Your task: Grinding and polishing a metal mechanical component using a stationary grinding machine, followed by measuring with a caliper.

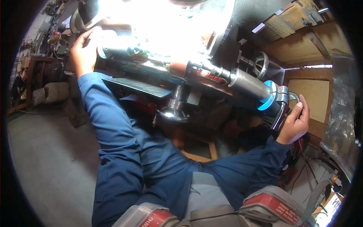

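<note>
A bench machine with a long metal bed stretches across the upper middle, under a strong glare. My left hand [85,51] is at its left end, beside a pale metal cylinder [115,46]; its fingertips are washed out by light, so their grip does not show. On the right, a thick grey metal cylinder [249,84] ends in a blue ring [270,96]. Past the ring a curved metal handle [293,96] sticks out. My right hand [295,122] has its fingers closed together at this handle. Below the bed hangs a shiny handwheel [172,113].
Another handwheel [260,65] sits behind the grey cylinder. A wooden frame [198,149] stands under the machine. Shelves with clutter [41,60] line the left. Wooden boards [306,41] and a plastic sheet [342,109] are on the right. Respirator filters [272,206] show along the lower edge.
</note>
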### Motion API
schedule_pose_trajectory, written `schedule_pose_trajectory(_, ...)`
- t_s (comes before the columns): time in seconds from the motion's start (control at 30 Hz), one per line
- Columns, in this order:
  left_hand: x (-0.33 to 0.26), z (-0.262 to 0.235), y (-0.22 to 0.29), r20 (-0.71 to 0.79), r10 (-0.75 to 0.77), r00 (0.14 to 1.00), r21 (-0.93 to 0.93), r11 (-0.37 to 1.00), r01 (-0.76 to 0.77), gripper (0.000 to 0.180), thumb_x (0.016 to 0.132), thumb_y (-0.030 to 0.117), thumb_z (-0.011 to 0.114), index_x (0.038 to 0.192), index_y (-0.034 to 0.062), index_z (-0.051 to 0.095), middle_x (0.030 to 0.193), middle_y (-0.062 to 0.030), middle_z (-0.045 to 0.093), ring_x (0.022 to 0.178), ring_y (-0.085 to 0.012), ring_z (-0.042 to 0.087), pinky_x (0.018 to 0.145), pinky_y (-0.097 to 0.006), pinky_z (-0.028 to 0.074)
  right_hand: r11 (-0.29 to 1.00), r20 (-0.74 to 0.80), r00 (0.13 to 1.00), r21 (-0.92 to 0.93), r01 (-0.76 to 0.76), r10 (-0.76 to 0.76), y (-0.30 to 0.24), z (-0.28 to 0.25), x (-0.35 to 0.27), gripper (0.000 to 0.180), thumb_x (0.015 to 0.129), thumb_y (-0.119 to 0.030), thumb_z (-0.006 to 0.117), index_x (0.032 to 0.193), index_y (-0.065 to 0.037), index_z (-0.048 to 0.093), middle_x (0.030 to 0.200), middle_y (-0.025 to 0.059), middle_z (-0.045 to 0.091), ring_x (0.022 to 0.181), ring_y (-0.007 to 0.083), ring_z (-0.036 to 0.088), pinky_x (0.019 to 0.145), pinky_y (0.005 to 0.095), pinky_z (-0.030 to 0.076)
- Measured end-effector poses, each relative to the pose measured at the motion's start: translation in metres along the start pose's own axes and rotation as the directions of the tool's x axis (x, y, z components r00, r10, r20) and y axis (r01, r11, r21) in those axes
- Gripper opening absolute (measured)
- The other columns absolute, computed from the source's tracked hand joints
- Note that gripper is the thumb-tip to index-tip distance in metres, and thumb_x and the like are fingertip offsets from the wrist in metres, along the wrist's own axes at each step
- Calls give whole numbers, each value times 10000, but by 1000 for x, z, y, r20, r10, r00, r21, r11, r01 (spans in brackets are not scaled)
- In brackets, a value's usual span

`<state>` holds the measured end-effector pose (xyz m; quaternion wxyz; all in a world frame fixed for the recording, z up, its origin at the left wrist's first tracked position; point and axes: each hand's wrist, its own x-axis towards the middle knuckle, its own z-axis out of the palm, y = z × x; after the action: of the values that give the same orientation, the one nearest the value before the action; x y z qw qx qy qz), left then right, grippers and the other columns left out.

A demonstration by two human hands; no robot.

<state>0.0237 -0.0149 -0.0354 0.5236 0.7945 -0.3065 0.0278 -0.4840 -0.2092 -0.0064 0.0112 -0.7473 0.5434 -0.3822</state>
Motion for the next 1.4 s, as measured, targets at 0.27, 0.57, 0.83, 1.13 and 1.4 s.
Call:
schedule_pose_trajectory(0.27,0,0,0,-6,17,1000,63,998,-16,221,845,85,698,1053,10,707,984,-53,703,879,-108,634,797,-243,496,989,-195,969,-34,146,-150,11,9,-13,255,959,-148,495,1037,21,670,972,157,696,867,307,665,771,374,498)
schedule_pose_trajectory(0.57,3,0,-7,-4,11,1000,28,1000,-11,216,847,50,690,1055,-10,690,981,-67,692,887,-123,634,796,-254,501,938,-402,852,-228,263,-336,23,26,-30,292,983,-185,449,1016,11,662,930,129,683,804,283,647,734,374,484)
schedule_pose_trajectory(0.83,2,2,-9,-10,77,997,-1,997,-77,219,844,78,714,1040,-17,691,975,-69,690,872,-123,630,796,-257,500,979,-181,967,-122,161,-181,11,9,-15,254,972,-141,474,1026,-22,692,926,128,701,793,273,664,703,345,500)
schedule_pose_trajectory(1.13,-1,7,0,-12,114,993,-54,992,-114,202,850,73,714,1021,-33,689,927,-67,699,836,-113,634,772,-252,503,972,302,946,-232,-47,118,8,-6,35,257,953,-219,503,1086,-101,688,998,114,698,919,278,671,789,325,500)
schedule_pose_trajectory(1.4,-4,8,2,-42,62,997,-32,997,-63,204,857,70,707,1026,-42,686,913,-74,697,814,-107,635,739,-245,513,1000,-62,998,11,20,-20,19,6,-5,230,951,-184,542,1076,-67,696,998,91,708,904,225,682,753,302,520)
